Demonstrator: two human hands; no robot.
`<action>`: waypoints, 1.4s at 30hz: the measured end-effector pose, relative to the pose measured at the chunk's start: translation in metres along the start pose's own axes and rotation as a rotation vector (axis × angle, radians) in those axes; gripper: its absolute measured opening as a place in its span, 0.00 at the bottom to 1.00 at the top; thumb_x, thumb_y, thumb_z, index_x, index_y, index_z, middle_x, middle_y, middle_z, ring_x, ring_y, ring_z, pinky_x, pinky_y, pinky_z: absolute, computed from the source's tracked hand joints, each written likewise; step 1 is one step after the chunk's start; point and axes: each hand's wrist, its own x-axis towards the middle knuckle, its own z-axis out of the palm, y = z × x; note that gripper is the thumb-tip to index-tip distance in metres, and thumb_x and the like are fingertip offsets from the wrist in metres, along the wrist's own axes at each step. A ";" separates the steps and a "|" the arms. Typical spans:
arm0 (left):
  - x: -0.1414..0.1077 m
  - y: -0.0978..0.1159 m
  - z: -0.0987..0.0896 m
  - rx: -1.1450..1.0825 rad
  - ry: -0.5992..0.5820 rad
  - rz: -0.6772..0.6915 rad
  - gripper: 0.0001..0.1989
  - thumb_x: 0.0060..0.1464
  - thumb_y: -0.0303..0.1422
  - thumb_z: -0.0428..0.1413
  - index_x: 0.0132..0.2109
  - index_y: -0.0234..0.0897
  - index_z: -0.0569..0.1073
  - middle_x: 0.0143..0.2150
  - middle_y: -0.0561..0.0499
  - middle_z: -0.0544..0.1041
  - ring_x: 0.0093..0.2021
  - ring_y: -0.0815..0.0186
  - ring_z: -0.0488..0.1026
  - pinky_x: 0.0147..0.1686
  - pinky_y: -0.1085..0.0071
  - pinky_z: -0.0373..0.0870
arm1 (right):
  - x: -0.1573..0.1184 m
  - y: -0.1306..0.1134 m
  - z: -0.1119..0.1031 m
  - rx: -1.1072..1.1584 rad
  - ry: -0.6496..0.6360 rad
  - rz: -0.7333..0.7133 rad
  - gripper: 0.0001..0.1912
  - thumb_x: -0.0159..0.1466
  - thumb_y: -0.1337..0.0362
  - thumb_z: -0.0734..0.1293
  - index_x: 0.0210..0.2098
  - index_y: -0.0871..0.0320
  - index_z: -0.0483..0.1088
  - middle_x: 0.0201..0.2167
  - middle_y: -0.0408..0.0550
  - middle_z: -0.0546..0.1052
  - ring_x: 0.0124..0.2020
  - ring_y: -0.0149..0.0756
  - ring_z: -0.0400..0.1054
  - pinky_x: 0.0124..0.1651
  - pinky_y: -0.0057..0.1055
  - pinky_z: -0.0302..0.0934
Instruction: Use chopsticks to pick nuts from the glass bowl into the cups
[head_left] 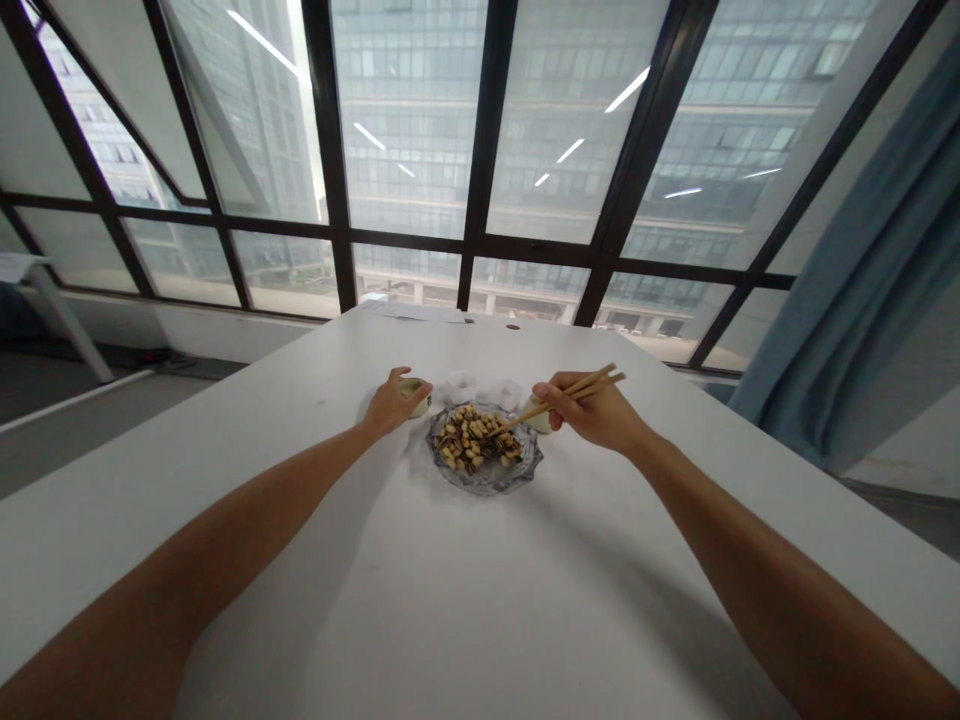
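My left hand (394,402) curves its thumb and fingers around a small pale cup (421,400) standing at the left of the dish. A pair of wooden chopsticks (581,388) is held in my right hand (574,405), slanting down to the left. Their tips reach into a heap of small tan and dark pieces (469,430), too small to name for certain. The heap lies in a clear glass dish (491,487) with a scalloped rim, its near right part bare. Partly hidden behind my right hand is a second pale cup (540,418).
Two whitish, translucent round items (506,393) sit just behind the dish. Papers (416,312) lie at the far end of the white table (450,620). Dark-framed windows (409,120) rise beyond it, with a blue curtain (847,300) at the right.
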 end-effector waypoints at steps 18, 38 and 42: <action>0.001 -0.004 0.002 -0.012 0.022 0.032 0.34 0.56 0.53 0.59 0.62 0.38 0.66 0.51 0.40 0.80 0.48 0.55 0.79 0.50 0.61 0.72 | 0.000 0.002 0.002 0.027 0.070 0.009 0.36 0.63 0.31 0.60 0.21 0.57 0.69 0.15 0.49 0.74 0.17 0.34 0.67 0.21 0.29 0.57; 0.000 -0.004 0.001 0.015 0.013 0.034 0.34 0.57 0.53 0.59 0.62 0.38 0.66 0.51 0.40 0.80 0.47 0.56 0.79 0.50 0.62 0.72 | 0.000 0.000 0.000 -0.072 0.113 0.032 0.33 0.66 0.35 0.60 0.21 0.57 0.69 0.15 0.47 0.73 0.17 0.34 0.66 0.21 0.29 0.56; 0.000 -0.004 0.001 -0.017 0.008 0.044 0.33 0.57 0.52 0.60 0.61 0.37 0.66 0.50 0.40 0.80 0.47 0.56 0.79 0.49 0.62 0.73 | -0.002 -0.003 0.002 -0.152 -0.019 -0.058 0.27 0.67 0.42 0.63 0.24 0.57 0.73 0.18 0.45 0.74 0.20 0.33 0.66 0.24 0.28 0.56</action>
